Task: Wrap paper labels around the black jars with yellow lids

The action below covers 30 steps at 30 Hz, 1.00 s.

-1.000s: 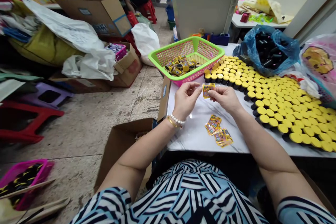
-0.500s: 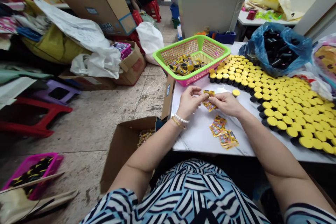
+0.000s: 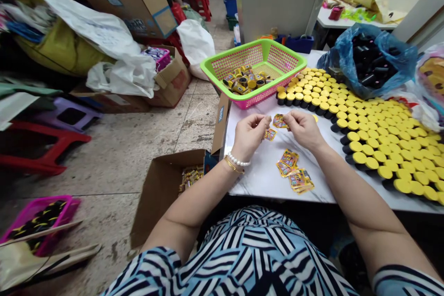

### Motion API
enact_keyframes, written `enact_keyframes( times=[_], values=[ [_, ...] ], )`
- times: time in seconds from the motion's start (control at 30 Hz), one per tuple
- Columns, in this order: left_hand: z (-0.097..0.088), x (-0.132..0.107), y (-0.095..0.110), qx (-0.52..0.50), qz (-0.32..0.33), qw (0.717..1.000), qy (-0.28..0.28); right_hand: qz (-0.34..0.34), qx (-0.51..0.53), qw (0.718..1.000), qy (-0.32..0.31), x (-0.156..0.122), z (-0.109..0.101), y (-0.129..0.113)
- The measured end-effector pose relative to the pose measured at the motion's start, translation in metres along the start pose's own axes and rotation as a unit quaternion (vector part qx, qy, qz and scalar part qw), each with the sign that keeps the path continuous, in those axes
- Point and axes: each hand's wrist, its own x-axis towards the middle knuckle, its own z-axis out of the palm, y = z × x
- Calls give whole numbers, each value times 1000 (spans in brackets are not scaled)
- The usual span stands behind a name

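A small yellow printed label (image 3: 278, 121) is over the bench (image 3: 256, 180), pinched in the grip of the right hand (image 3: 302, 129). Another label (image 3: 270, 134) shows beside the left hand (image 3: 250, 136), fingers bent; I can't tell whether they grasp it. Nearer the body lie loose labels (image 3: 294, 172); beyond, yellow-topped black containers (image 3: 353, 137) and a green-rimmed basket (image 3: 300, 61).

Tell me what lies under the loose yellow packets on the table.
Beneath the topmost packets, edges of more packets stick out, with the white table below. The covered layers can't be counted.
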Motion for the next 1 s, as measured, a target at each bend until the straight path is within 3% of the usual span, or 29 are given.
enact_keyframes(
  times=[0.1,0.27,0.43,0.53,0.83,1.0],
  values=[
    [1,-8,7,-5,6,1000,-5,-10,21,1000,-4,-1,-2,-3],
    [-2,-10,10,22,28,998,47,-20,14,1000,0,-5,-1,-5],
    [-1,-11,11,9,18,1000,15,-42,-46,998,-3,-6,2,-3],
    [-1,-13,13,19,33,999,36,-65,-87,994,15,-4,4,0],
    [-3,-11,10,14,34,998,49,-116,-86,989,33,-4,4,0],
    [-3,-10,9,-17,14,1000,15,-134,-99,986,19,-3,6,2]
  ],
)
